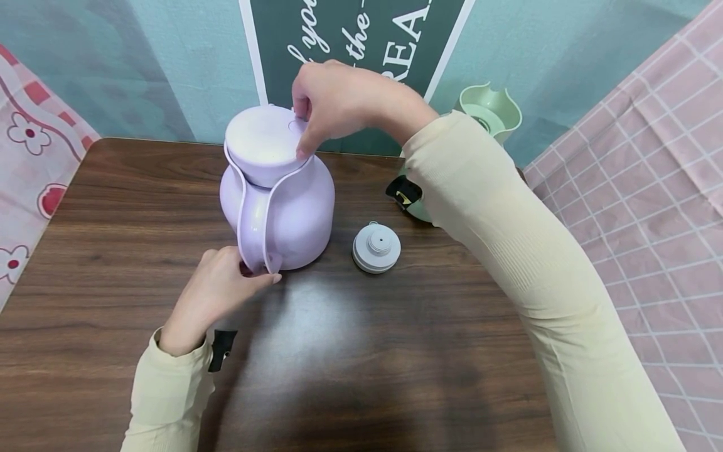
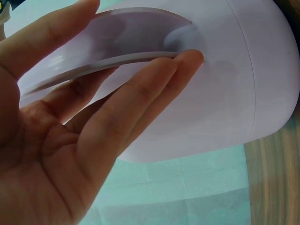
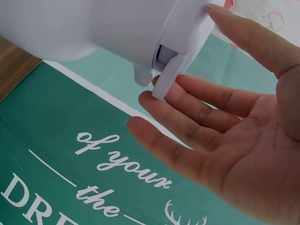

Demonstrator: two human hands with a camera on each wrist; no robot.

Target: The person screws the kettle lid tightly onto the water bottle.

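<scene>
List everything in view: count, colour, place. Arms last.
Jug: 1, lilac, back left of centre on table
Lid: 1, lilac, on top of jug
Handle: 1, lilac, near side of jug
Stopper-like piece: 1, pale grey-white, on table right of jug
Open-topped vessel: 1, light green, back right, partly hidden by right sleeve
Table: 1, dark brown, under everything
Banner: 1, dark green, white lettering, behind jug
Backdrop cloth: 1, teal, behind table
Patterned cloth: 1, pink-white, left side
Checked cloth: 1, pink, right side
Black tabs: 2, black, one by each wrist
Sleeves: 2, cream, one per arm
Left grip: 1, bare, holding handle
Right grip: 1, bare, holding lid edge
</scene>
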